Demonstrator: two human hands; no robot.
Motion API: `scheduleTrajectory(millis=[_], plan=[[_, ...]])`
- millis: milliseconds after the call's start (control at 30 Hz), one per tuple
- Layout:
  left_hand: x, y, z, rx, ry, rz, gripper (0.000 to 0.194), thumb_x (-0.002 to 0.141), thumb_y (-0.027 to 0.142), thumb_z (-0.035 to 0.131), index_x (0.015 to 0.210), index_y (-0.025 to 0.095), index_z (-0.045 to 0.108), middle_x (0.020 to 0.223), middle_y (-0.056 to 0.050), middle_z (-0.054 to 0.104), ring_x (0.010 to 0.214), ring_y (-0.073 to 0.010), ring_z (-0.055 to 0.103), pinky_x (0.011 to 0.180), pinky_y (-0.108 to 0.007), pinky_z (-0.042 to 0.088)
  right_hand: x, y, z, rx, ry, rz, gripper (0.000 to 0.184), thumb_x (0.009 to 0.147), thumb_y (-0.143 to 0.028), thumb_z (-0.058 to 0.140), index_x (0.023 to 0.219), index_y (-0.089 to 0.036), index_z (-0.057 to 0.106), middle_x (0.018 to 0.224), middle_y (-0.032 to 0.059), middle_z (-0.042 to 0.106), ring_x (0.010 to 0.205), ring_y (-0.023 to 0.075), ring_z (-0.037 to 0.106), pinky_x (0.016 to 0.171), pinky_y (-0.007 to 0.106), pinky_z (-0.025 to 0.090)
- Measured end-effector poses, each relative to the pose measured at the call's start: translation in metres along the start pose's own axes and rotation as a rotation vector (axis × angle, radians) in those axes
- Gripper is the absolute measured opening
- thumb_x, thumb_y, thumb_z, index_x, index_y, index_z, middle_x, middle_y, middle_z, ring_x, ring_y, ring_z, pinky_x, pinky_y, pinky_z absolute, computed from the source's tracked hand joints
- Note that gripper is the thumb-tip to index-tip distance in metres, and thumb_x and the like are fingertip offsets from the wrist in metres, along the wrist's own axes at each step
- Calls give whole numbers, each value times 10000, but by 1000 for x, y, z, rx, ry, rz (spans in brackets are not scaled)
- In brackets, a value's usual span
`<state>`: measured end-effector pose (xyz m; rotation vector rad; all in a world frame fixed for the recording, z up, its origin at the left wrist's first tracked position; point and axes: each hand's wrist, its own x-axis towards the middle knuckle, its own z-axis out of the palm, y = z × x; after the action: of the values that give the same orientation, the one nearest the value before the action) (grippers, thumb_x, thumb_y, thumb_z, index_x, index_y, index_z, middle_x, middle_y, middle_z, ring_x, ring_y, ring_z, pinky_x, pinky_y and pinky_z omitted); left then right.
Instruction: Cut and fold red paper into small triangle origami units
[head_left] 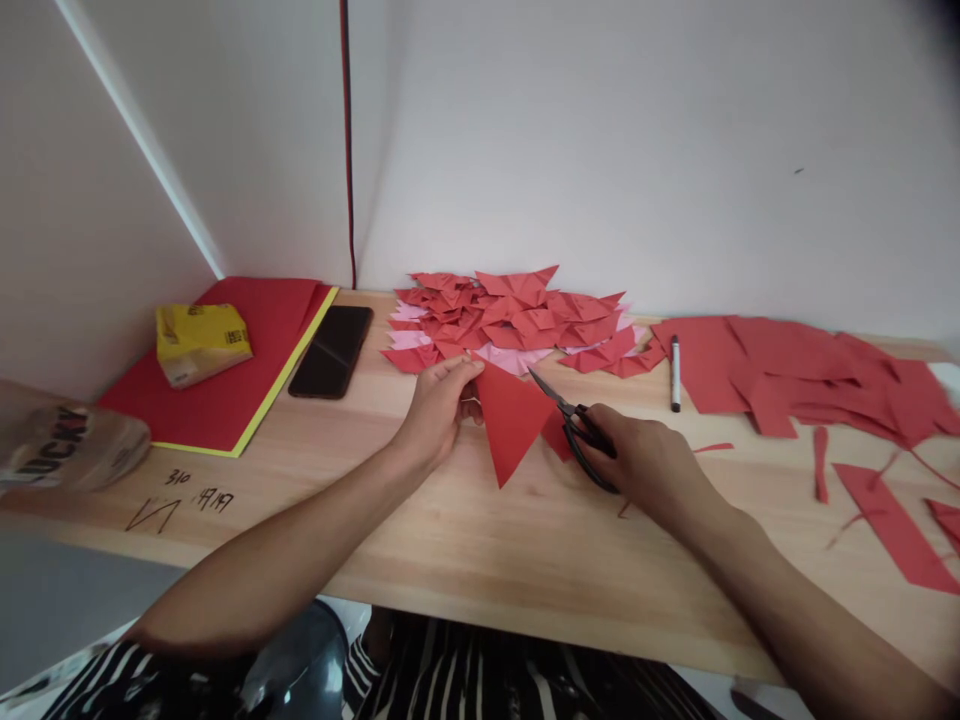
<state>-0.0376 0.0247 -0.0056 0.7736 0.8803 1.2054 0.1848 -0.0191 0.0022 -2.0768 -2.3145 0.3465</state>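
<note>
My left hand (442, 405) pinches a red paper triangle (514, 420) by its upper left corner, with one point hanging down over the desk. Black-handled scissors (592, 448) are gripped in my right hand (649, 455). Their blades point up and to the left, close to the triangle's right corner. Whether the blades touch the paper, I cannot tell. A small piece of red paper (556, 437) shows behind the scissors. Just beyond my hands lies a heap of folded red and pink paper shapes (517, 315).
Flat red sheets (750, 370), a marker (676, 375) and red scraps (892, 520) lie to the right. At left are a phone (331, 350), a red and yellow paper stack (217, 400) with a yellow packet (202, 340) on it, and a plastic bag (82, 445).
</note>
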Motion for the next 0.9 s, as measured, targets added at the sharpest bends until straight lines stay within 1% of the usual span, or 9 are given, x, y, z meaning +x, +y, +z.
scheduleTrajectory(millis=[133,267,367,533,700,767,800,867,900], plan=[[1,0,0,13,-5,6,185,742,274,650,662,159,529,602,36,512,499,-77,498,398,-171,357,-3,0,1,-16,55,38,240,909,-464,470,867,-232,515,685,19,662,563,193,606,491,251,270],[3,-2,-2,18,-1,25,179,743,273,649,667,158,534,608,38,509,496,-74,493,396,-170,364,-2,0,-1,-122,21,63,248,921,-470,459,892,-229,506,687,31,669,586,217,625,481,259,250],[4,-3,-3,20,4,27,181,742,277,648,669,159,532,617,37,509,499,-76,496,399,-175,372,0,1,-2,-148,8,58,262,928,-481,440,901,-229,504,696,41,674,594,226,632,476,262,247],[5,-4,-4,36,13,23,196,736,287,649,662,162,516,618,33,509,503,-82,502,406,-180,376,1,0,-2,-111,-2,67,265,927,-472,421,872,-228,506,720,54,682,576,217,616,480,261,258],[6,-4,-4,52,12,39,198,736,290,653,658,161,524,618,35,504,506,-82,498,409,-184,382,2,5,0,-40,9,26,264,893,-467,454,798,-232,528,660,38,647,544,199,574,481,262,264],[6,-4,-4,52,13,42,194,735,288,649,653,161,528,606,38,499,496,-78,490,405,-182,376,3,15,-8,7,56,35,238,860,-442,492,765,-230,547,643,39,635,542,198,566,488,266,284],[6,-5,-4,56,12,42,195,734,288,647,647,161,528,597,39,496,487,-76,484,401,-180,371,4,22,-16,30,88,68,217,845,-422,507,767,-227,563,637,44,631,538,200,565,491,268,297],[6,-5,-3,75,10,39,200,730,293,645,637,162,527,586,41,497,472,-72,478,396,-178,366,5,41,-37,51,196,204,144,801,-359,557,836,-225,598,644,53,630,567,216,575,515,283,331],[5,-5,-3,88,7,37,203,730,297,644,634,161,527,585,40,502,469,-71,480,397,-177,368,6,52,-49,34,251,294,109,771,-329,584,813,-229,593,623,52,614,559,219,556,520,292,335]])
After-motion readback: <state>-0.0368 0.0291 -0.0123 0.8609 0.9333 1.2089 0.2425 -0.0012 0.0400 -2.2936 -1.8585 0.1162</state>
